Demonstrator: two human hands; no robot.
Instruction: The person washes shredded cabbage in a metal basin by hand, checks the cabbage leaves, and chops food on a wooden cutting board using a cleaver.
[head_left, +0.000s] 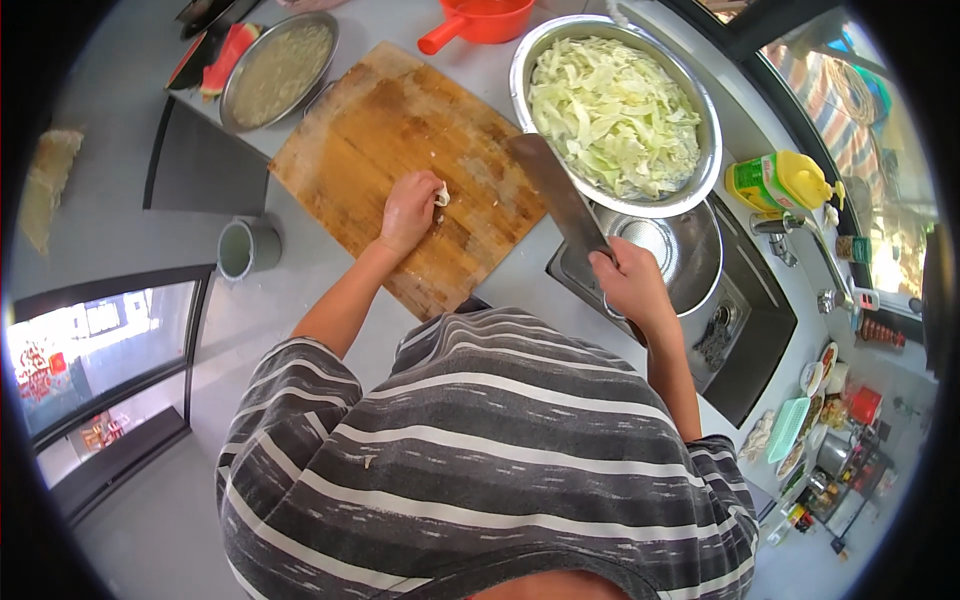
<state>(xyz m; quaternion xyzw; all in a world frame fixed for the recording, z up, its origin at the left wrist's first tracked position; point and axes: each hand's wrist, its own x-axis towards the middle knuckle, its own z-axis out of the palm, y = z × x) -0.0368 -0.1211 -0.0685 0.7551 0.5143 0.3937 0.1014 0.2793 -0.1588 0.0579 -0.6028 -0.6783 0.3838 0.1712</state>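
Observation:
My right hand (636, 277) grips the handle of a cleaver (559, 191). Its broad blade points up and left, past the right corner of a worn wooden cutting board (352, 150) and beside a metal basin. Over the middle of the board, my left hand (409, 210) is closed on a small white scrap (442, 195), which sticks out at the fingers; its kind is hard to tell. Tiny white bits lie on the wood near that hand. Shredded cabbage (607, 112) fills the steel basin (523, 105) at the back right.
A steel colander (709, 277) sits in the sink (757, 360) on the right, near the faucet (780, 223) and a yellow bottle (802, 180). Cloudy liquid fills a metal bowl (330, 45) at back left, beside watermelon pieces (229, 56). A red ladle (480, 22) is behind the board.

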